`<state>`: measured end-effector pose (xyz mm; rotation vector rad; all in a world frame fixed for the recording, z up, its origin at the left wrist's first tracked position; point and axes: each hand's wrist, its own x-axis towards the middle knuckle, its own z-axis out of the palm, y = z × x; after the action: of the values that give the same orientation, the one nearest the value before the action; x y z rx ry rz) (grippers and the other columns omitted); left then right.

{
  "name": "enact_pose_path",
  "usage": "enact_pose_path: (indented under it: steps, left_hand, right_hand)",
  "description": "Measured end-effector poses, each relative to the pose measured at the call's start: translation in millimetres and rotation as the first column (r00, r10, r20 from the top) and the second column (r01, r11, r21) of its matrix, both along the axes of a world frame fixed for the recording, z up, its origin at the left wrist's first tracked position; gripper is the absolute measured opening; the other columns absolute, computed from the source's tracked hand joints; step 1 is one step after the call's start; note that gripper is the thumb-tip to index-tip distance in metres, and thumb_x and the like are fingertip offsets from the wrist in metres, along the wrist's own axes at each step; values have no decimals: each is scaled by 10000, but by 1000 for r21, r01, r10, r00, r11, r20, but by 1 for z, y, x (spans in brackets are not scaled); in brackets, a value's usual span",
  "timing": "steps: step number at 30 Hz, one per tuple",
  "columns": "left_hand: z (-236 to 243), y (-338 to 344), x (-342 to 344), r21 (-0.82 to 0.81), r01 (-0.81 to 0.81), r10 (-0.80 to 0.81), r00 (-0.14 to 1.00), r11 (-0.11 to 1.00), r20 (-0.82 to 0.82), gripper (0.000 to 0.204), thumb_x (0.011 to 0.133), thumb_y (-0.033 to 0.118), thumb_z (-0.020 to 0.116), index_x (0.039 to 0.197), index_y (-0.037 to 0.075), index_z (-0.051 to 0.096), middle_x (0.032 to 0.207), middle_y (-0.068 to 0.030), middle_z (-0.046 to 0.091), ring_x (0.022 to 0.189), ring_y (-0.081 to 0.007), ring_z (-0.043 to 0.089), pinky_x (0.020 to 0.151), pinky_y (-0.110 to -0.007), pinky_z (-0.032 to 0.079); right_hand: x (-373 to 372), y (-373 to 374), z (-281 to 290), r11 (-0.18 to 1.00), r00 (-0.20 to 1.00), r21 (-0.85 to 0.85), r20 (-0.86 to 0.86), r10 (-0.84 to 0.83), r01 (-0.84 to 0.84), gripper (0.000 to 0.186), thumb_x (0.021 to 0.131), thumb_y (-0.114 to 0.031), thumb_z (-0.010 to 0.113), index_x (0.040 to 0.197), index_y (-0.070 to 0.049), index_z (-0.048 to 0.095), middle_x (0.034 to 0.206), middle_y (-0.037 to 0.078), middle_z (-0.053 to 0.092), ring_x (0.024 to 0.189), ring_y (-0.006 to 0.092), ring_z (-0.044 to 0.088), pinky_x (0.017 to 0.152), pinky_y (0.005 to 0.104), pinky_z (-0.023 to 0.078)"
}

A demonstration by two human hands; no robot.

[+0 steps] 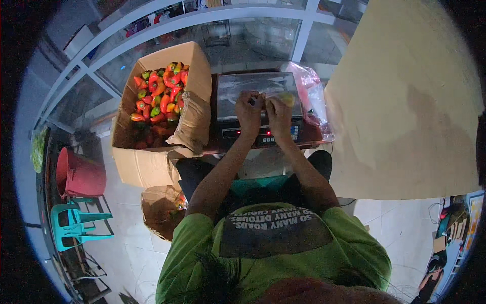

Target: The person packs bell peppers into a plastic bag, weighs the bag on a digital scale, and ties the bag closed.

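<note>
Both hands meet above the metal pan of a digital scale with lit red displays. My left hand is closed around something small and partly dark that I cannot make out. My right hand is closed beside it, with a translucent, yellowish item showing at its fingers, too unclear to name. Left of the scale stands an open cardboard box heaped with red, green and orange peppers. A pink-tinted plastic bag lies at the scale's right.
A large tan board fills the right. A second cardboard container sits low at left, near a red bucket and teal chair. Framed glass panels stand behind. Another person appears at the lower right rim.
</note>
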<state>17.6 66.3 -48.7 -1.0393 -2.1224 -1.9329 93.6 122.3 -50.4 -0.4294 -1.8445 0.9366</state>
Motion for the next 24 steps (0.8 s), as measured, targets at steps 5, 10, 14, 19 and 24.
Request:
enact_pose_path:
  steps: [5, 10, 14, 19, 24]
  left_hand:
    - [-2, 3, -11, 145, 85, -118, 965, 986, 233, 156, 721, 138, 615, 727, 8, 530, 641, -58, 511, 504, -152, 481, 454, -281, 372]
    - [26, -3, -7, 438, 245, -435, 800, 865, 413, 137, 750, 122, 593, 737, 16, 508, 576, -42, 508, 453, -101, 458, 405, -242, 354]
    - [47, -7, 0, 434, 185, -408, 761, 882, 504, 126, 747, 110, 596, 753, 21, 507, 577, -28, 510, 461, -82, 460, 404, -230, 357]
    - [24, 0, -18, 409, 201, -380, 825, 890, 419, 109, 742, 85, 592, 749, 16, 508, 587, -30, 512, 486, -91, 469, 438, -226, 383]
    - [29, -3, -19, 353, 229, -375, 821, 907, 429, 89, 744, 64, 581, 747, 10, 510, 659, -34, 509, 559, -97, 483, 494, -225, 402]
  right_hand:
    - [-1, 3, 32, 935, 941, 341, 275, -196, 95, 129, 756, -114, 491, 746, 14, 473, 671, 139, 456, 661, 297, 490, 559, 363, 380]
    - [-11, 26, 39, 955, 985, 294, 170, -33, -19, 118, 740, -108, 514, 744, 9, 494, 706, 131, 449, 672, 284, 491, 583, 362, 386]
    - [-13, 26, 36, 992, 982, 104, 180, 57, -76, 108, 716, -105, 542, 737, -1, 522, 707, 129, 449, 680, 290, 496, 608, 365, 395]
    - [-14, 20, 34, 982, 991, 169, 117, 68, -87, 126, 740, -85, 524, 740, 34, 484, 698, 124, 430, 621, 237, 459, 546, 305, 364]
    - [-11, 18, 40, 971, 989, 211, 116, 92, -115, 133, 753, -99, 516, 775, 32, 503, 680, 115, 444, 595, 242, 467, 545, 307, 372]
